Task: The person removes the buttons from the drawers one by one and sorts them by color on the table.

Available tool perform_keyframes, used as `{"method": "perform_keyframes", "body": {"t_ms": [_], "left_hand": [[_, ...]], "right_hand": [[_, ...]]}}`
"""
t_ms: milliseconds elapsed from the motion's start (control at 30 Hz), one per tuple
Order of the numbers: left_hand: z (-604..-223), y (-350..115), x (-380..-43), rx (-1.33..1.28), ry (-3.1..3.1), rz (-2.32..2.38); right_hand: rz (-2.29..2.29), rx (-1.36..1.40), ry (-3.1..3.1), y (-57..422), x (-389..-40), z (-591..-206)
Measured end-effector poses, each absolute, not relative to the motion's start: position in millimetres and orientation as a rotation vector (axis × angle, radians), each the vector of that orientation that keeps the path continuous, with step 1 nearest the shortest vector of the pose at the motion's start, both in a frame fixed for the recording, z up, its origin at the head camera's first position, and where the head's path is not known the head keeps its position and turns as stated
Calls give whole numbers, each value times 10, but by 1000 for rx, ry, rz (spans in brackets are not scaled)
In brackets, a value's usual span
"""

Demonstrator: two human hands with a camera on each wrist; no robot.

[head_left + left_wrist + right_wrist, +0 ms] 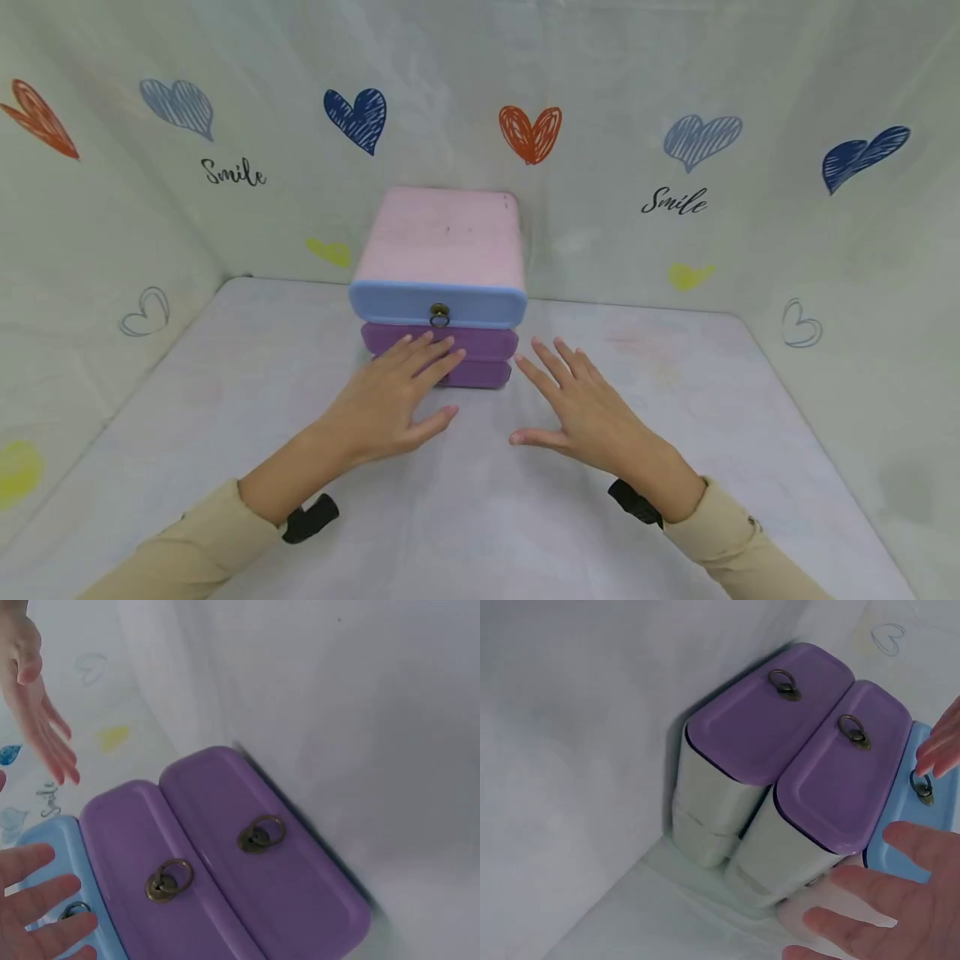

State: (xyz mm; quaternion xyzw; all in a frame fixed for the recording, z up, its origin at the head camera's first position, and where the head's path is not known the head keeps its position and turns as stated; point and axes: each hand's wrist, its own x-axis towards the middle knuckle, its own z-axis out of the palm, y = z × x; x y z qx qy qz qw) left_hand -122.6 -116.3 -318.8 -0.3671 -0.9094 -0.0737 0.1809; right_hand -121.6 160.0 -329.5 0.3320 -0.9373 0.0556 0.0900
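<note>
A small drawer chest with a pink top (447, 237) stands at the back of the table. Its top drawer front is blue (480, 307), and two purple drawer fronts (255, 840) lie below it. Each front bears a brass ring pull (171, 881). In the head view my left hand (390, 396) hovers before the purple fronts, fingers spread, partly hiding them. My right hand (588, 408) is held off the chest's right front corner, fingers spread as well. Neither hand holds anything. In the right wrist view the chest's pale side (720, 787) shows.
The chest stands on a white-covered table (480, 508). Behind it hangs a white cloth wall (600, 58) printed with hearts and the word Smile. A black strap (311, 518) sits at the left wrist, another black strap (633, 500) at the right.
</note>
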Motion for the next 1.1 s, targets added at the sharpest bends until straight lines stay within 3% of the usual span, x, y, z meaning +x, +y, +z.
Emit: {"method": "perform_keyframes", "body": {"t_ms": [567, 1100], "left_hand": [[-2907, -1237, -1413, -1074, -1945, -649], [-2672, -1602, -1902, -743, -1973, -938]], "right_hand": [[355, 1048, -2715, 1342, -1296, -3491], [764, 1012, -3008, 1008, -1465, -3866]]}}
